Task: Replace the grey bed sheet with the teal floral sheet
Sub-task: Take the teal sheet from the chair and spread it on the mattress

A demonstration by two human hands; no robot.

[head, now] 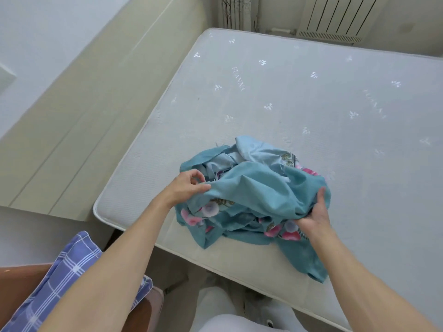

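The teal floral sheet (254, 188) lies bunched in a heap on the bare mattress (311, 97), near its front corner; the left hand (189, 185) pinches a fold at the heap's left side, fingers curled; the right hand (316, 212) grips the bunched right edge, forearm stretched forward; a blue checked pillow (72, 271) sits lower left.

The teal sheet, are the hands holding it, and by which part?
Both hold the bunched teal floral sheet: left hand pinches a fold at its left side, right hand grips its right side.
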